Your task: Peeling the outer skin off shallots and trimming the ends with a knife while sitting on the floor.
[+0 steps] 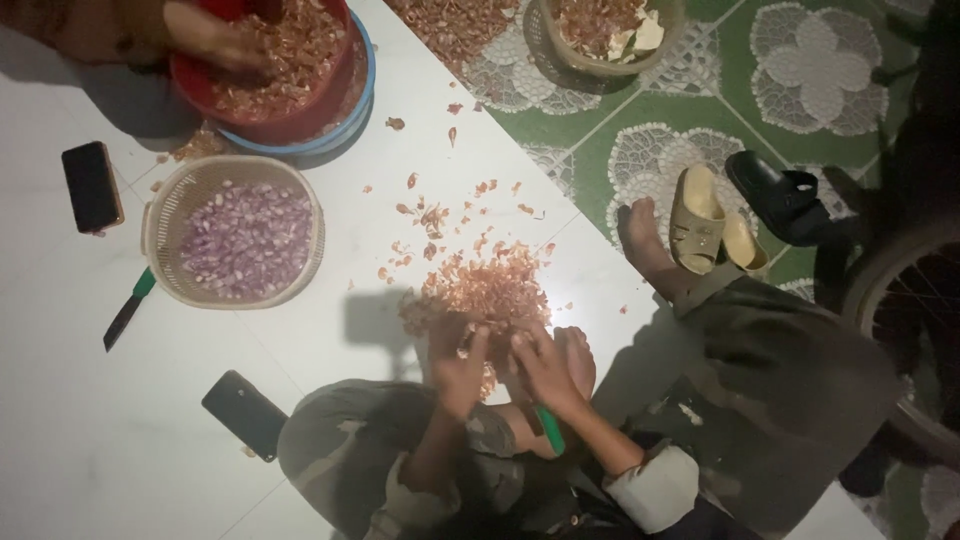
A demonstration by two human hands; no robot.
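I sit cross-legged on a white floor. My left hand (458,372) and my right hand (545,368) meet just below a pile of reddish shallot skins (487,290). My right hand grips a green-handled knife (550,430), handle end toward my body. My left hand's fingers are curled around a small shallot held against the right hand; the bulb itself is mostly hidden. A beige basket of peeled purple shallots (160,200) stands to the far left.
Another person's hand (205,38) reaches into a red bowl of skins (290,120) at top left. Two dark phones (92,185) (245,412) and a second green-handled knife (128,308) lie on the floor. A tan basket (600,62), sandals (700,220) and a bare foot (645,240) are on the right.
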